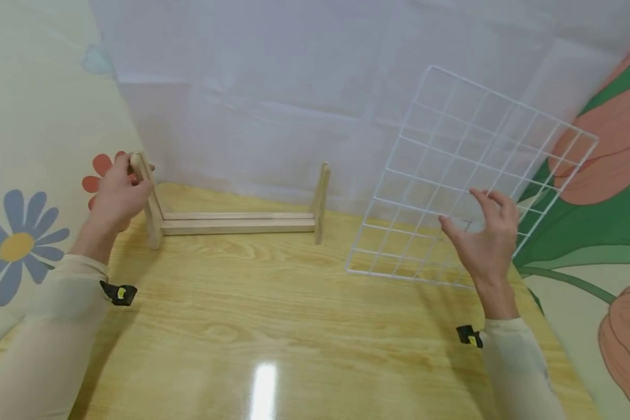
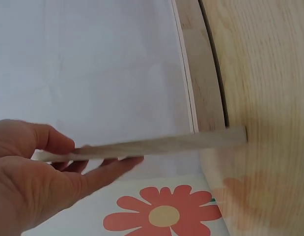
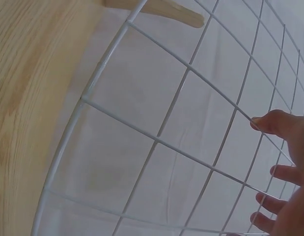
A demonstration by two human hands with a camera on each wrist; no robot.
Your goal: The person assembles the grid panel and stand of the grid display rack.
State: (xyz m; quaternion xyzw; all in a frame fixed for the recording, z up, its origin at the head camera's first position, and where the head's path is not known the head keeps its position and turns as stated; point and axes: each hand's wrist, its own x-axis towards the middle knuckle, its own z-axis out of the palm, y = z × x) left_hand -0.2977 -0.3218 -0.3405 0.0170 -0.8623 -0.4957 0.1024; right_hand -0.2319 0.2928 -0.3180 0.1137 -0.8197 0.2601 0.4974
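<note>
At the left of the head view stands a pale wooden rack (image 1: 238,226), two uprights joined by long crossbars. My left hand (image 1: 121,192) grips the top of its left upright. In the left wrist view, that upright (image 2: 166,145) passes between the thumb and the fingers. On the right, a white wire grid panel (image 1: 399,169) leans at a slant over the table. My right hand (image 1: 485,233) holds the panel by its wires near the middle. The right wrist view shows the thumb (image 3: 274,123) against one wire, with the other fingers spread among the grid openings.
The wood-grain table (image 1: 215,326) carries the rack. A creased white sheet (image 1: 273,76) hangs behind it. Flower-printed cloths border both sides, with a blue flower (image 1: 16,245) left and pink tulips (image 1: 609,151) right.
</note>
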